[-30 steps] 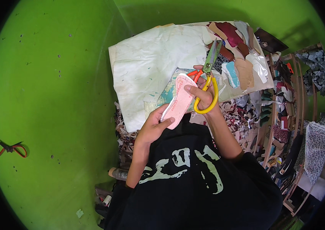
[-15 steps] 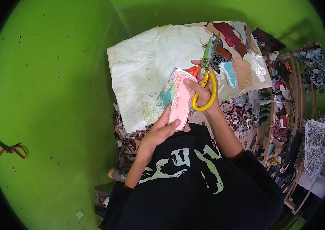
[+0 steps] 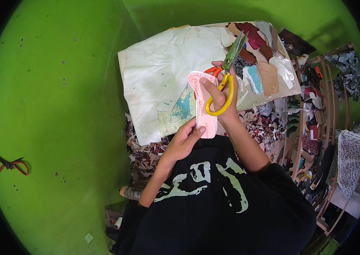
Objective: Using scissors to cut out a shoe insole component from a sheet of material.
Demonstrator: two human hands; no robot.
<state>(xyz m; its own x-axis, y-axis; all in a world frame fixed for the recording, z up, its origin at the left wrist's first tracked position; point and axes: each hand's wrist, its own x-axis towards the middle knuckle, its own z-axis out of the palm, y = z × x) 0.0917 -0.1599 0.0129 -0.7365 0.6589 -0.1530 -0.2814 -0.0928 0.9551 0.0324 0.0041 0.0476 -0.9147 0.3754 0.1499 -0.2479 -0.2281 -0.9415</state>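
A pale pink shoe insole (image 3: 206,108) with red print and a drawn outline near its edge is held upright in front of my chest. My left hand (image 3: 184,142) pinches its lower end between thumb and fingers. My right hand (image 3: 220,95) presses its thumb on the insole's upper part and also holds a pair of scissors (image 3: 227,64). One scissor handle is yellow, the other orange. The blades point up and away, slightly apart, with nothing between them. Some fingers of both hands are hidden behind the insole.
A board (image 3: 139,106) covered with white sheeting lies ahead, with maroon, brown and tan cut pieces (image 3: 268,78) at its right. Scraps (image 3: 146,155) heap below it. Wooden racks (image 3: 328,97) hold material at right. Other scissors (image 3: 10,165) hang on the green wall.
The insole has turned more upright and shifted slightly right at its lower end. My right hand and the scissors have tilted, with the blades now leaning further right.
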